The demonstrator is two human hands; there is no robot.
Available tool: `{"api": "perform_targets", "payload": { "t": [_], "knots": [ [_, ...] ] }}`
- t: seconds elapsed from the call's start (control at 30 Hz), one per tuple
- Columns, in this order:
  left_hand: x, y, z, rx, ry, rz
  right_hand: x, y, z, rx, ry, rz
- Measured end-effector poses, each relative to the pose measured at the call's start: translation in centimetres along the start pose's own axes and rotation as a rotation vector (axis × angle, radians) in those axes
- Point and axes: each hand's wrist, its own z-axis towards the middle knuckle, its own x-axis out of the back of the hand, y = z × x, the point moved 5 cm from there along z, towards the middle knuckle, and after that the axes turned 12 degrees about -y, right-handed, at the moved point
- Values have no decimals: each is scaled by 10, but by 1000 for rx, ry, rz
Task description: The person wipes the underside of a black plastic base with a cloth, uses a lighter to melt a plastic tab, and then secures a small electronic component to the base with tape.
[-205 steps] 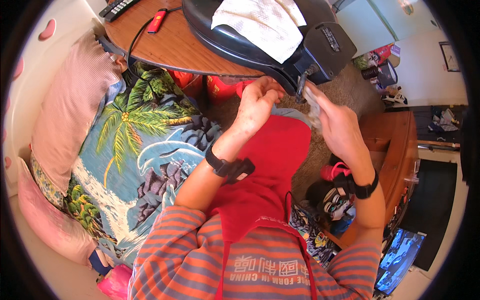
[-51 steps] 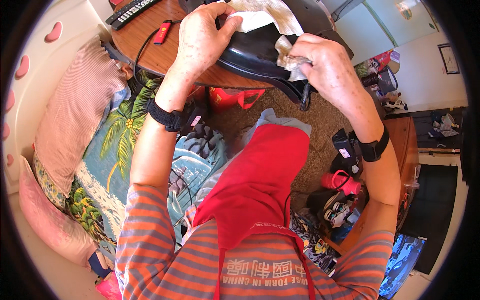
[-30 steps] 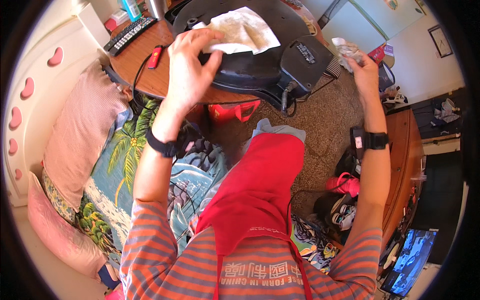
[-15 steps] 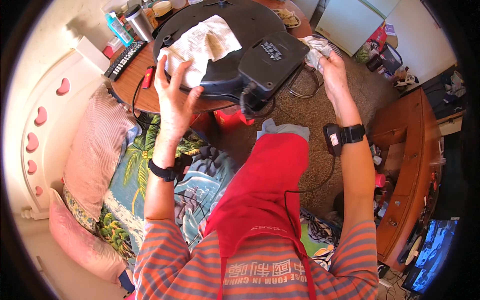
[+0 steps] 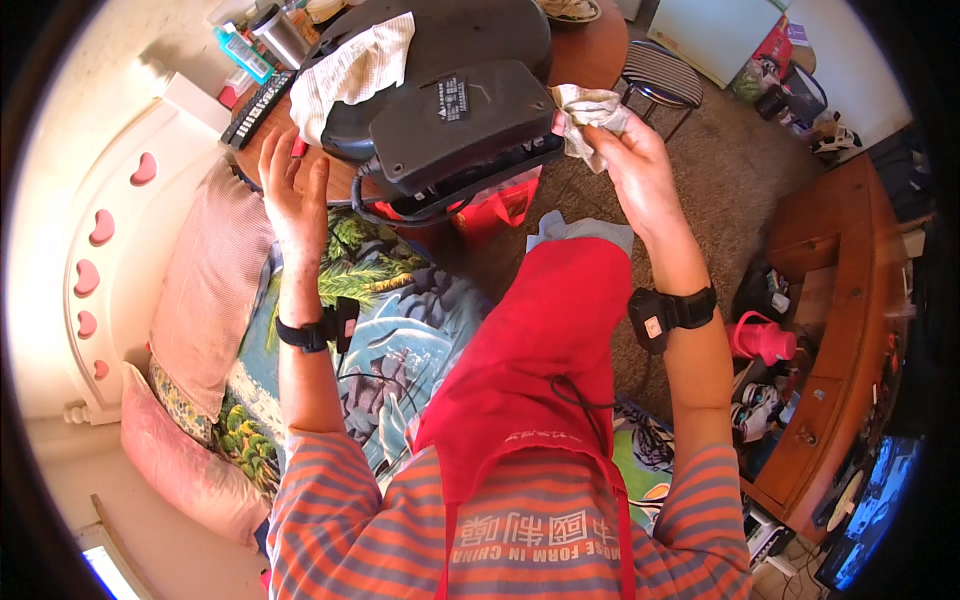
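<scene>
On the round table stands a black appliance point(image 5: 450, 120), round with a boxy housing on its near side bearing a label and a cord. A white textured cloth point(image 5: 355, 70) lies draped over its left part. My left hand point(image 5: 295, 195) is just left of the appliance, below the cloth's near corner, with fingers apart and nothing in it. At the housing's right end, my right hand point(image 5: 638, 165) pinches a crumpled whitish cloth point(image 5: 590, 115), which touches or nearly touches the housing. Both wrists wear black strapped devices.
On the wooden table point(image 5: 590, 50) are a remote control point(image 5: 262, 108), a steel tumbler point(image 5: 280, 38), a turquoise bottle point(image 5: 243, 52) and a plate of food point(image 5: 570, 8). A striped stool point(image 5: 662, 75) stands to the right. The bed point(image 5: 390, 340) lies below left, a wooden cabinet point(image 5: 840, 330) at right.
The appliance has turned, its housing swinging left and nearer, and the draped cloth has shifted left with it. My left hand has moved left and down, off the appliance; my right hand has shifted slightly left.
</scene>
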Motion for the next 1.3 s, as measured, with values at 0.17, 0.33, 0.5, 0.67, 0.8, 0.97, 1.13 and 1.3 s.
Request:
{"api": "perform_targets", "payload": {
  "t": [0.17, 0.33, 0.5, 0.67, 0.8, 0.97, 1.13, 1.3],
  "knots": [
    [-1, 43, -54, 110, 172, 18, 13, -10, -28, -90, 73, 126],
    [-47, 79, -122, 176, -64, -270, 28, 14, -43, -138, 123, 126],
    [-83, 79, -157, 287, -147, -282, 38, 37, -67, -278, 202, 90],
    [-108, 79, -164, 337, -334, -410, 37, 30, -62, -233, 267, -41],
    [-122, 89, -155, 332, -473, -405, 37, 25, -55, -170, 361, -69],
    [-137, 111, -135, 319, -572, -461, 32, 28, -43, 106, 348, -186],
    [-137, 145, -106, 103, -571, -270, 35, 26, -43, 99, 373, -206],
    [-92, 185, -56, -173, -325, 35, 25, 1, -29, 220, 339, -547]
  ]
}}
